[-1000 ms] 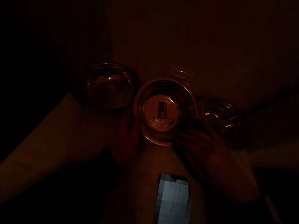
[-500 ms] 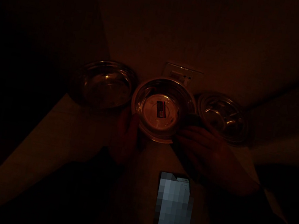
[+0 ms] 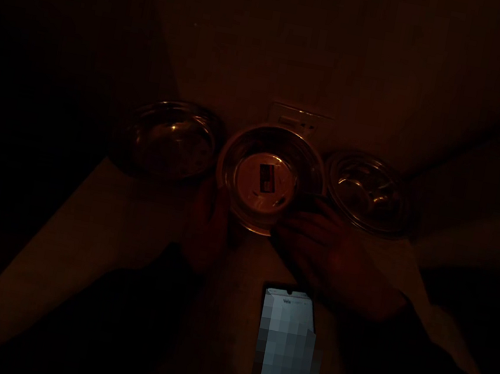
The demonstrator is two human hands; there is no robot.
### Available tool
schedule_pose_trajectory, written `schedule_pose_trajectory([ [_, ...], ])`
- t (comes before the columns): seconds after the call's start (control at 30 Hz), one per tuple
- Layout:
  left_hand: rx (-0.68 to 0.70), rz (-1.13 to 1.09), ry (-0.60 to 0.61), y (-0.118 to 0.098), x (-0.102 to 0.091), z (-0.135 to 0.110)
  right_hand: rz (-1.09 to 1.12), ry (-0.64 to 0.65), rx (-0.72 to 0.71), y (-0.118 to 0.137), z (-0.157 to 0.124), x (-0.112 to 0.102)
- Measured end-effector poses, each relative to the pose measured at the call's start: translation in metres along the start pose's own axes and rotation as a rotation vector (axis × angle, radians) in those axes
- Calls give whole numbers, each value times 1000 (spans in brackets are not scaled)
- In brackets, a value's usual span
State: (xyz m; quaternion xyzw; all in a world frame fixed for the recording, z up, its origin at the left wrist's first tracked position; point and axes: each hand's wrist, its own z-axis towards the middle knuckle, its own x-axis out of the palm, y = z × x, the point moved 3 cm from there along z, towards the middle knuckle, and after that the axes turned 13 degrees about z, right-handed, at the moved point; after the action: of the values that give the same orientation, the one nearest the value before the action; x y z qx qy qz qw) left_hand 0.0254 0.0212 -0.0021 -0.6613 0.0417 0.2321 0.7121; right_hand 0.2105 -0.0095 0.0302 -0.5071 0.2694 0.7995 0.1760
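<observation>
The scene is very dark. A shiny metal bowl (image 3: 262, 205) with a dark label inside its bottom faces me in the middle, between my two hands. My left hand (image 3: 208, 225) grips its lower left rim, the thumb up along the edge. At the lower right rim, my right hand (image 3: 325, 242) lies with its fingers close together against the bowl; its fingertips are hard to make out in the shadow.
Another metal bowl (image 3: 172, 151) stands to the left on the wooden table (image 3: 54, 255). More metalware, a stacked-looking bowl (image 3: 364, 197), sits to the right. A lit phone (image 3: 288, 342) lies in front. A socket plate (image 3: 301, 117) is on the wall behind.
My right hand has slid a little left along the bowl's lower rim. My left hand and the bowl hold nearly the same place, while the whole view has shifted slightly.
</observation>
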Motion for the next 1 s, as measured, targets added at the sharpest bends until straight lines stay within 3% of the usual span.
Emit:
schedule_pose_trajectory([
  [0.37, 15, 59, -29, 4, -1, 1, 2, -10, 28, -8, -7, -6],
  [0.57, -68, -17, 98, 4, 4, -3, 33, -6, -27, 5, 3, 7],
  [1.0, 49, 70, -2, 2, -3, 0, 38, 32, 54, -5, -6, -6],
])
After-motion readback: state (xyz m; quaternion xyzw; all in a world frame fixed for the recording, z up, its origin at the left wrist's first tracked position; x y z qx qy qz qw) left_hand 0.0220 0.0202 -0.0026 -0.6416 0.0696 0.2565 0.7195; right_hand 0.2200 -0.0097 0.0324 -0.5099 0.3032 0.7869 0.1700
